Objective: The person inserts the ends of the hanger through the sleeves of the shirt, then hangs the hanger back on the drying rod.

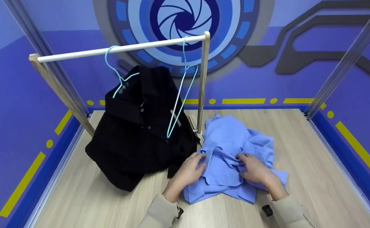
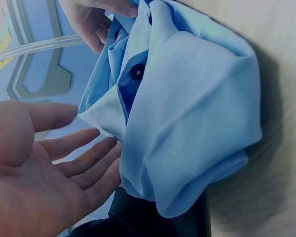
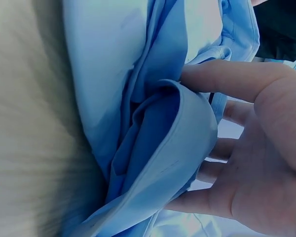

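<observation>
A light blue button shirt (image 1: 226,129) lies bunched on the table, its collar area toward me. My left hand (image 1: 188,171) is at the left side of the collar area; in the left wrist view its thumb and fingers are spread, with the fingertips right at a pointed corner beside a dark button (image 2: 136,72). On the other side, my right hand (image 1: 257,171) pinches a folded band of the shirt (image 3: 192,118), thumb on the near face and fingers behind it. Parts of the shirt are hidden in its folds.
Left of the blue shirt, a black shirt (image 1: 124,139) hangs on a light blue hanger (image 1: 110,65) from a rack with a white bar (image 1: 121,48). A bare hanger (image 1: 184,52) hangs at the bar's right end. Purple walls (image 1: 299,85) enclose the wooden table (image 1: 318,177).
</observation>
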`<state>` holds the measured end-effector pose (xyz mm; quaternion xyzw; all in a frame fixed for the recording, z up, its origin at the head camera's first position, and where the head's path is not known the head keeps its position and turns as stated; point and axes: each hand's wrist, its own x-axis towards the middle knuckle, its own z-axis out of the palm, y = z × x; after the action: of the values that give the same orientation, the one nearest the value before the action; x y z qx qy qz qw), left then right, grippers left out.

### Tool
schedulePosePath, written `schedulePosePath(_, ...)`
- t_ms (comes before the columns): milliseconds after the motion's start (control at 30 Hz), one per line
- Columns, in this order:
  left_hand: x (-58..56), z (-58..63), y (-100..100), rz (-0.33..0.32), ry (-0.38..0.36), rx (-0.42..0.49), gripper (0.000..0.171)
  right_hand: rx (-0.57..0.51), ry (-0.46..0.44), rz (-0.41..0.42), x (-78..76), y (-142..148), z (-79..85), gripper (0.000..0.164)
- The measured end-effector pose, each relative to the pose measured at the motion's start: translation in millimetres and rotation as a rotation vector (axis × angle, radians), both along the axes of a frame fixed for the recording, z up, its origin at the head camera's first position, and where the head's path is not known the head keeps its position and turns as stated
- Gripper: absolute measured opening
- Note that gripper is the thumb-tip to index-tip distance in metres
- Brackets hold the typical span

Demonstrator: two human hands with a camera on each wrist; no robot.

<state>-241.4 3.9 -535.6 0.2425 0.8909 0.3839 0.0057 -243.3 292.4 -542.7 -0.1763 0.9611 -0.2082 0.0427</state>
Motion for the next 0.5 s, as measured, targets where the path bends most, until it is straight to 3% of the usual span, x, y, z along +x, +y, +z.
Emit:
schedulePosePath(333, -5.5, -5.6, 5.7, 0.028, 0.053, -0.037, 0.036, -0.134, 0.086, 0.059, -0.3, 5.0, 6.0, 0.028)
schedulePosePath(500, -6.6, -6.7, 6.9, 0.043, 0.079, -0.012, 0.038, -0.159, 0.081, 0.072, 1.5, 10.3, 10.4, 0.040)
